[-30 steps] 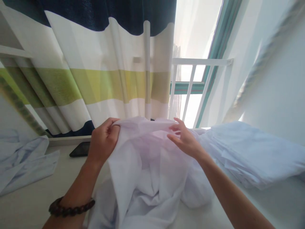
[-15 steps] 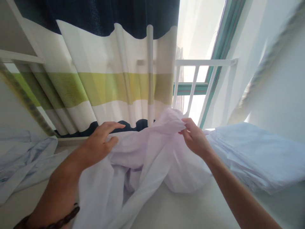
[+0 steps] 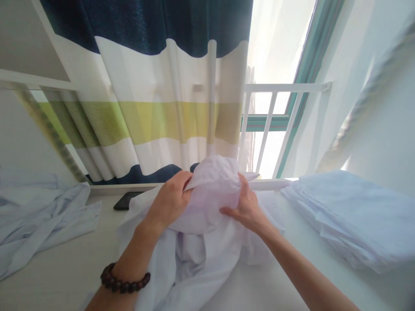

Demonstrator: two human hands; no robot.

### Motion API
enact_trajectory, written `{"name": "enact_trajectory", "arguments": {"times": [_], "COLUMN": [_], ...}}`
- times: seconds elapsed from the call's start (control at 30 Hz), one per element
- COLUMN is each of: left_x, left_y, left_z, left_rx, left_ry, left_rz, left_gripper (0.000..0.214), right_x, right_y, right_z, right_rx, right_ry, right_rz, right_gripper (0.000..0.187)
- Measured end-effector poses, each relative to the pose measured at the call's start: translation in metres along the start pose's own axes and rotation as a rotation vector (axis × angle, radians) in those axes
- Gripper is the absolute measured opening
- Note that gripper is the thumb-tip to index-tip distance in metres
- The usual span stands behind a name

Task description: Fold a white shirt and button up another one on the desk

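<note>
- we find the left hand (image 3: 170, 198) closed, thumb and fingers pinching a fold of the white cloth (image 3: 210, 216).
- we note the right hand (image 3: 249, 207) part open against the cloth, thumb spread from the fingers; we cannot tell whether it grips.
- we record the cloth bunched on the pale surface (image 3: 256, 287), its upper part raised between the 2 hands, its lower part in loose folds towards us.
- we observe 1 bracelet (image 3: 125, 280) of dark beads on the left wrist.
- we see 1 flat black object (image 3: 125, 201) just beside the cloth, on the left.
- we log 1 rumpled white pile (image 3: 42, 220) at far left and 1 layered white stack (image 3: 356, 220) at right.
- behind, we note a banded curtain (image 3: 155, 121) in navy, white and green, and a white railing (image 3: 285, 87) before the window.
</note>
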State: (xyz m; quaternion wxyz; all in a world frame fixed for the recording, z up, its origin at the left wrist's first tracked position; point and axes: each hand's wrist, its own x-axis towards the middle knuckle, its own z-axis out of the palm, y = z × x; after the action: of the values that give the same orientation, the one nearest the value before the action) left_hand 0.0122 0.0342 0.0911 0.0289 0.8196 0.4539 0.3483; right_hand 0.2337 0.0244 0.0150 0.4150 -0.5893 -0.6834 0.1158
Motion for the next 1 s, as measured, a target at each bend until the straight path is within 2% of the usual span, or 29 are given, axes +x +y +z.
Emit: {"name": "enact_trajectory", "arguments": {"times": [0.07, 0.1, 0.2, 0.27, 0.33, 0.43, 0.53, 0.6, 0.67, 0.73, 0.83, 0.9, 0.93, 1.0], "left_x": [-0.001, -0.002, -0.007, -0.008, -0.006, 0.006, 0.024, 0.035, 0.042, 0.045, 0.039, 0.031, 0.028, 0.020], "left_y": [-0.001, -0.001, -0.002, -0.002, -0.002, -0.001, 0.004, 0.010, 0.015, 0.018, 0.017, 0.014, 0.012, 0.008], "left_z": [-0.007, -0.010, -0.020, -0.031, -0.050, -0.091, -0.130, -0.147, -0.153, -0.151, -0.135, -0.120, -0.112, -0.093], "left_rx": [0.011, 0.005, -0.012, -0.026, -0.032, -0.003, 0.194, 0.353, 0.460, 0.519, 0.538, 0.500, 0.459, 0.351], "left_ry": [0.137, 0.164, 0.182, 0.207, 0.259, 0.341, 0.373, 0.461, 0.561, 0.604, 0.471, 0.315, 0.227, 0.059], "left_rz": [0.006, -0.013, -0.141, -0.192, -0.185, -0.110, -0.050, -0.051, -0.060, -0.060, -0.064, -0.098, -0.130, -0.197], "left_gripper": [0.014, 0.014, 0.016, 0.016, 0.019, 0.041, 0.051, 0.047, 0.042, 0.039, 0.036, 0.036, 0.037, 0.042], "right_x": [-0.002, -0.002, 0.005, 0.016, 0.029, 0.048, 0.056, 0.057, 0.055, 0.052, 0.046, 0.040, 0.037, 0.030], "right_y": [0.003, 0.003, -0.002, -0.005, -0.005, -0.005, -0.013, -0.023, -0.033, -0.039, -0.038, -0.034, -0.032, -0.029], "right_z": [0.008, 0.007, -0.014, -0.040, -0.074, -0.130, -0.180, -0.204, -0.221, -0.229, -0.223, -0.208, -0.197, -0.172], "right_rx": [-0.112, -0.141, -0.217, -0.235, -0.152, 0.036, 0.345, 0.458, 0.448, 0.319, -0.101, -0.334, -0.382, -0.348], "right_ry": [-0.046, -0.079, -0.126, -0.122, -0.127, -0.079, -0.192, -0.110, 0.059, 0.234, 0.411, 0.420, 0.386, 0.231], "right_rz": [0.080, 0.109, 0.089, 0.039, 0.019, 0.089, 0.178, 0.198, 0.196, 0.172, 0.058, -0.007, -0.013, 0.013], "right_gripper": [0.093, 0.089, 0.059, 0.032, 0.019, 0.019, 0.027, 0.029, 0.029, 0.029, 0.035, 0.041, 0.041, 0.035]}}
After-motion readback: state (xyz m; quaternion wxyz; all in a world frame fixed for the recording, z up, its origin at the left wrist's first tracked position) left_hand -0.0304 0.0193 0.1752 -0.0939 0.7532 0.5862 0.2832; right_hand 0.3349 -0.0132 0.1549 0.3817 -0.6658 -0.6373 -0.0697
